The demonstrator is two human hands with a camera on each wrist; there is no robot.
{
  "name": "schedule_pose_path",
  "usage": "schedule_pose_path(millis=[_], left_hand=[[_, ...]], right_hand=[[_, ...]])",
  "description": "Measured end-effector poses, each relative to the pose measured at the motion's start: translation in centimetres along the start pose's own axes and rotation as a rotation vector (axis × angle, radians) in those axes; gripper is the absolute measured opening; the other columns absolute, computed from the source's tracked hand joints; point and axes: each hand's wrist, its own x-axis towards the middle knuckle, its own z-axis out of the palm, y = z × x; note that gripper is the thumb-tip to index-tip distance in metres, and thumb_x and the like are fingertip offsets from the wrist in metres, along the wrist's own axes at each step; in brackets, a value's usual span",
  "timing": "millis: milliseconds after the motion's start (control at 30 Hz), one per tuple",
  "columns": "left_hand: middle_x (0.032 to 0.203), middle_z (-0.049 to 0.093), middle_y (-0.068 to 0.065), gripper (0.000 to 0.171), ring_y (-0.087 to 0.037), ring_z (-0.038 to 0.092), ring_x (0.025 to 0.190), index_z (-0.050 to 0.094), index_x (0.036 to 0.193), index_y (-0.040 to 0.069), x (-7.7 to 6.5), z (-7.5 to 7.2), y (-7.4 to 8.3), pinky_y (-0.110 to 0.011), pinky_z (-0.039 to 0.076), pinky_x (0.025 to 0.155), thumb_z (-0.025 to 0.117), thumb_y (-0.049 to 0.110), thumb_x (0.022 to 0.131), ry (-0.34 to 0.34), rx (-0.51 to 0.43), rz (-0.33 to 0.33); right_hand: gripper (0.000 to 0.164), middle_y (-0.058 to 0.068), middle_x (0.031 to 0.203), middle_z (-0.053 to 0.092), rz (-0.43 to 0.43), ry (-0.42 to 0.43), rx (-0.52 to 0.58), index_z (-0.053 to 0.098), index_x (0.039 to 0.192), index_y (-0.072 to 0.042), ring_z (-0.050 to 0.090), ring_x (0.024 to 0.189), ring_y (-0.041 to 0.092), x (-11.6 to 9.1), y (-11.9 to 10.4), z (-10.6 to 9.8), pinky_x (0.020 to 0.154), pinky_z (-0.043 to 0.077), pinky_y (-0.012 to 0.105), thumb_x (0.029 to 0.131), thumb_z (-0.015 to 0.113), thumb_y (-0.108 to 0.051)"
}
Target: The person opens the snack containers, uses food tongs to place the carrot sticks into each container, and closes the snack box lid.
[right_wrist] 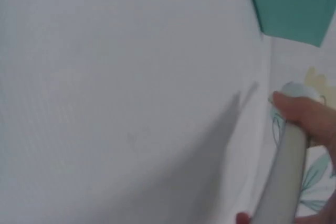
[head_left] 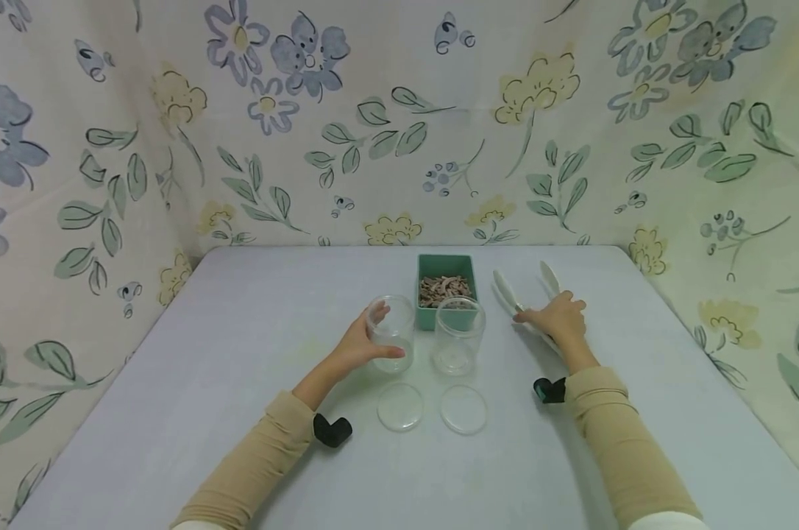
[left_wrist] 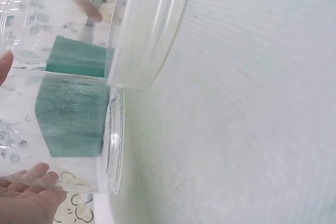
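My left hand [head_left: 354, 346] holds a clear jar [head_left: 401, 324] upright on the table, thumb on the near side and fingers on the far side. The left wrist view shows this jar's base [left_wrist: 114, 145] close to the tabletop. Beside it on the right stands a second clear jar [head_left: 457, 342], uncovered. My right hand [head_left: 561, 322] grips a pair of white tongs [head_left: 505, 290] whose two arms are spread apart. One pale tong arm [right_wrist: 283, 177] shows in the right wrist view. Behind the jars, a green rectangular container [head_left: 427, 319] holds brown strip-like pieces [head_left: 444, 288].
Two clear round lids [head_left: 400, 408] lie flat in front of the jars. A white cloth covers the table [head_left: 254, 324]. Floral fabric [head_left: 386, 169] hangs behind and along both sides. Black wrist devices [head_left: 333, 431] are at both sleeves.
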Motion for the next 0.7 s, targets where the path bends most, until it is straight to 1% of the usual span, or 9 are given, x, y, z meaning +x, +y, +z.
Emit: schedule_pose_path(millis=[67, 133, 167, 267, 333, 433, 500, 600, 700], left_hand=[[0.153, 0.036, -0.015, 0.098, -0.033, 0.025, 0.143, 0.023, 0.152, 0.003, 0.1, 0.1, -0.1, -0.052, 0.023, 0.114, 0.084, 0.006, 0.075, 0.013, 0.001, -0.001], [0.151, 0.04, -0.014, 0.092, -0.034, 0.028, 0.141, 0.027, 0.147, 0.002, 0.1, 0.1, -0.1, -0.052, 0.025, 0.113, 0.084, 0.006, 0.075, 0.035, -0.002, -0.008], [0.149, 0.041, -0.014, 0.088, -0.035, 0.03, 0.14, 0.029, 0.144, 0.001, 0.2, 0.2, -0.1, -0.052, 0.027, 0.112, 0.084, 0.006, 0.075, 0.047, -0.007, -0.012], [0.146, 0.046, -0.015, 0.074, -0.036, 0.034, 0.138, 0.036, 0.13, 0.0, 0.2, 0.1, 0.0, -0.052, 0.03, 0.11, 0.084, 0.006, 0.074, 0.085, -0.007, -0.01], [0.144, 0.047, -0.017, 0.07, -0.035, 0.035, 0.137, 0.04, 0.127, -0.001, 0.2, 0.0, 0.1, -0.049, 0.03, 0.111, 0.084, 0.004, 0.073, 0.107, -0.009, 0.001], [0.142, 0.047, -0.019, 0.07, -0.034, 0.035, 0.138, 0.045, 0.13, -0.003, 0.4, -0.3, 0.4, -0.045, 0.028, 0.113, 0.085, 0.004, 0.072, 0.151, 0.013, 0.017], [0.142, 0.047, -0.02, 0.074, -0.034, 0.037, 0.137, 0.047, 0.134, -0.002, 0.5, -0.6, 0.7, -0.045, 0.03, 0.112, 0.086, 0.006, 0.071, 0.193, 0.048, 0.009], [0.143, 0.047, -0.021, 0.081, -0.037, 0.04, 0.134, 0.045, 0.139, -0.002, 0.4, -0.9, 1.1, -0.049, 0.034, 0.109, 0.087, 0.011, 0.07, 0.249, 0.132, -0.021], [0.144, 0.045, -0.023, 0.087, -0.039, 0.04, 0.134, 0.042, 0.143, -0.002, 0.4, -1.2, 1.5, -0.052, 0.034, 0.108, 0.088, 0.014, 0.07, 0.27, 0.188, -0.057]], right_hand=[[0.114, 0.046, 0.127, 0.033, -0.032, 0.028, 0.057, 0.013, 0.139, 0.02, 0.046, 0.109, 0.056, 0.1, 0.1, -0.6, 0.09, 0.044, 0.06, 0.075, 0.077, -0.049], [0.12, 0.045, 0.128, 0.036, -0.057, 0.052, 0.101, 0.012, 0.14, 0.019, 0.046, 0.112, 0.057, 0.1, 0.0, -1.2, 0.091, 0.043, 0.061, 0.073, 0.077, -0.056], [0.122, 0.045, 0.127, 0.038, -0.071, 0.059, 0.106, 0.014, 0.139, 0.02, 0.047, 0.111, 0.056, 0.2, 0.0, -1.5, 0.09, 0.044, 0.06, 0.072, 0.076, -0.061], [0.122, 0.042, 0.124, 0.043, -0.138, 0.04, 0.109, 0.021, 0.137, 0.018, 0.049, 0.109, 0.051, 0.1, -0.4, -2.3, 0.086, 0.046, 0.059, 0.07, 0.072, -0.07], [0.118, 0.038, 0.124, 0.045, -0.211, 0.005, 0.105, 0.025, 0.137, 0.016, 0.049, 0.108, 0.047, 0.1, -0.8, -2.8, 0.085, 0.046, 0.057, 0.071, 0.072, -0.07], [0.109, 0.033, 0.124, 0.048, -0.332, -0.046, 0.039, 0.03, 0.135, 0.012, 0.05, 0.106, 0.042, 0.0, -1.6, -3.7, 0.083, 0.046, 0.055, 0.071, 0.075, -0.065], [0.106, 0.032, 0.125, 0.049, -0.408, -0.065, -0.033, 0.033, 0.135, 0.011, 0.052, 0.105, 0.042, 0.0, -2.2, -4.3, 0.082, 0.047, 0.055, 0.07, 0.078, -0.061], [0.105, 0.031, 0.126, 0.052, -0.487, -0.088, -0.138, 0.036, 0.136, 0.009, 0.054, 0.104, 0.042, -0.3, -3.4, -5.1, 0.079, 0.048, 0.056, 0.068, 0.079, -0.058], [0.103, 0.03, 0.128, 0.053, -0.542, -0.128, -0.222, 0.038, 0.138, 0.008, 0.056, 0.107, 0.043, -0.4, -4.8, -5.6, 0.08, 0.049, 0.057, 0.068, 0.08, -0.055]])
